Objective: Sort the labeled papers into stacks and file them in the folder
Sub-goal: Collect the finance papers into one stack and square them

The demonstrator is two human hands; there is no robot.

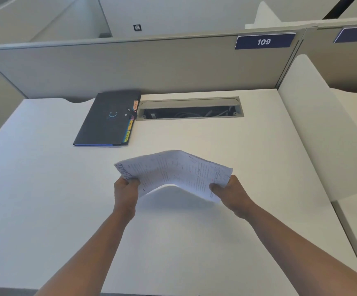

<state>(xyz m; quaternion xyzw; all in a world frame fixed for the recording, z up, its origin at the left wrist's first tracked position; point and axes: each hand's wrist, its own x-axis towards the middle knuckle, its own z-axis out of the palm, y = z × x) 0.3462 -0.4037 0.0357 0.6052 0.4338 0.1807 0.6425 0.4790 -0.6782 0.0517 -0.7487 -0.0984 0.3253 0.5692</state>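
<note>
At a white surface (45,189) in cubicle 109, I see a closed black expanding folder (107,120) lying flat at the back left, near the grey partition (130,67). Its long axis runs from the near edge toward the partition, tilted slightly to the right at the far end. Coloured index tabs (130,124) in yellow, blue and orange stick out along its right edge; the writing on them is too small for me to read, and I cannot tell what the folder holds. A faint smile logo sits on the cover.

Just to the right of the folder, a recessed cable tray (189,107) is set into the surface with its lid raised; pale cables lie inside the dark slot.

In front of me, above the middle of the surface and well apart from the folder, both hands hold a stack of printed papers (173,171). The left hand (125,193) grips the stack's left end, fingers curled round it; the right hand (231,193) pinches the right end. The stack's long axis runs left to right, and it bows upward in the middle like an arch, casting a shadow below. A handwritten label runs along the left end, not legible to me.

A blue sign (264,42) reading 109 hangs on the partition.
</note>
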